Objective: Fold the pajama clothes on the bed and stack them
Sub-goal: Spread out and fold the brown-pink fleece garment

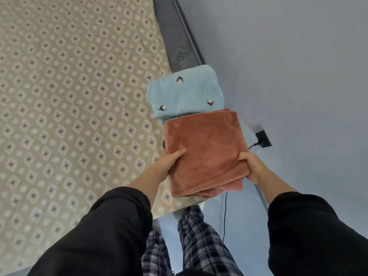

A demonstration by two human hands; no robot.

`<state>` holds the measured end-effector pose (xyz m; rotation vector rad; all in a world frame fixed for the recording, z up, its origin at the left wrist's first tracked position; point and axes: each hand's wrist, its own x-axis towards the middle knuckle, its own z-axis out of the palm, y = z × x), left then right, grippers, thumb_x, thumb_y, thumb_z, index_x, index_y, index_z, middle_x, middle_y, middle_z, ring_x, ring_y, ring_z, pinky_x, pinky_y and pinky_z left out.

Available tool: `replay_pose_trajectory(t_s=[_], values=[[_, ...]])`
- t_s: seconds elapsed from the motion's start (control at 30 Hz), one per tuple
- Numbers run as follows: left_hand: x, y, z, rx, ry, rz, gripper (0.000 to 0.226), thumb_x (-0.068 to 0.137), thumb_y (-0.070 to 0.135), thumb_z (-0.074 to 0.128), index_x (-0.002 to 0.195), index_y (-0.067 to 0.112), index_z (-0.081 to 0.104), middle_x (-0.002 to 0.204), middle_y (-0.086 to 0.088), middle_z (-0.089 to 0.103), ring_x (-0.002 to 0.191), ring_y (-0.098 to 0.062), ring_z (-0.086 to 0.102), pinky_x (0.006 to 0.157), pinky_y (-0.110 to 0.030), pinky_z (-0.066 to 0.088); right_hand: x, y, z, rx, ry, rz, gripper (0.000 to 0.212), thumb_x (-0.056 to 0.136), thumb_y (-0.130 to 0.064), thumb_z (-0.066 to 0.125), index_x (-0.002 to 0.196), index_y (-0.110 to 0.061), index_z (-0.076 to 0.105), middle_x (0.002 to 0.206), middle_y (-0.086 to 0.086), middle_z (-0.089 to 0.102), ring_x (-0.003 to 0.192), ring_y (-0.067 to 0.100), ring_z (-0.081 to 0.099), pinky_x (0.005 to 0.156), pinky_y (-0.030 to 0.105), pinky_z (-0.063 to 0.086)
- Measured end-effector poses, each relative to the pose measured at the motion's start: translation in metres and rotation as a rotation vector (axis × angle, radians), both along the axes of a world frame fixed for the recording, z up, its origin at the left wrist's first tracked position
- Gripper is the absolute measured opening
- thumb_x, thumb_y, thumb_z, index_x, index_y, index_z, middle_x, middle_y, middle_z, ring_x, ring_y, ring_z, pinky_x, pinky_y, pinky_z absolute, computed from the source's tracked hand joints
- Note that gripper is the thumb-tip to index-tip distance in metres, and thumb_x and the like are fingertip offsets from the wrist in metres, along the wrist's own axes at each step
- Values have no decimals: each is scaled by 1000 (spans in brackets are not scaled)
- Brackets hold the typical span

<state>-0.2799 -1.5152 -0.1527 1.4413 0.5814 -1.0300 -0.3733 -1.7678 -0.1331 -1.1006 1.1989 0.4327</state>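
Stacking is in hand: both the left hand (169,162) and right hand (252,166) pinch the folded rust pajama piece (205,152) at the bed (79,96) corner, which probably next needs lowering squarely onto the folded blue pajama piece (185,92).

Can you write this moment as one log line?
stacking | left grip: holds rust pajama | right grip: holds same | blue pajama: folded, beyond

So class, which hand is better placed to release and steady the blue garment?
Probably left hand: it grips the rust garment on the bed side, nearer the blue garment; right hand is at the bed's edge.
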Motion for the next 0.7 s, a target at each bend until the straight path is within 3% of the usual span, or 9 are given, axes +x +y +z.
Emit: replay_pose_trajectory(t_s=[0.1, 0.17, 0.27, 0.33, 0.43, 0.6, 0.7], values=[[2, 4, 5, -46, -95, 25, 66, 76, 22, 82, 134, 16, 50, 123, -4, 65, 109, -20, 64, 96, -38, 51, 6, -9, 4, 82, -89, 37, 32, 59, -9, 57, 89, -4, 64, 78, 9, 68, 74, 22, 65, 69, 32, 51], [0, 4, 7, -43, -101, 43, 65, 77, 22, 80, 134, 17, 48, 125, -4, 64, 109, -20, 64, 95, -38, 52, 11, -13, 1, 58, -80, 93, 27, 64, -9, 58, 90, -5, 65, 79, 8, 67, 71, 19, 66, 66, 31, 51], [-3, -4, 13, 59, -67, -34, 58, 81, 33, 76, 129, 23, 46, 120, 5, 61, 99, -11, 61, 75, -28, 52, 20, -6, -6, -203, 50, 327, 31, 84, -11, 52, 113, -5, 59, 101, 10, 62, 92, 26, 60, 78, 36, 49], [-4, -11, 14, 132, -121, -43, 53, 82, 35, 75, 125, 27, 44, 121, 4, 59, 95, -9, 59, 71, -22, 47, 23, 5, -6, -439, 52, 414, 42, 89, -16, 47, 130, -7, 46, 115, 8, 56, 101, 27, 53, 85, 35, 43], [-8, -17, 21, 280, -331, -41, 69, 85, 35, 71, 140, 20, 32, 134, -2, 50, 118, -21, 54, 89, -29, 45, 24, 27, 5, -734, -129, 490, 55, 88, -21, 48, 140, -7, 35, 136, 12, 46, 122, 31, 46, 102, 46, 39], [-12, -6, 56, 650, -799, -496, 83, 87, 40, 59, 153, 19, 14, 150, -11, 31, 133, -30, 36, 105, -46, 36, 29, 62, 37, -1034, -222, 874, 72, 94, -37, 47, 152, -11, 14, 160, 11, 11, 146, 27, 11, 119, 45, 14], [-9, 12, 89, 753, -969, -668, 81, 89, 37, 53, 154, 20, 8, 159, -12, 14, 144, -31, 19, 115, -52, 19, 42, 89, 67, -1115, -319, 987, 71, 95, -39, 45, 152, -12, 13, 161, 10, 7, 148, 24, 4, 120, 47, 7]])
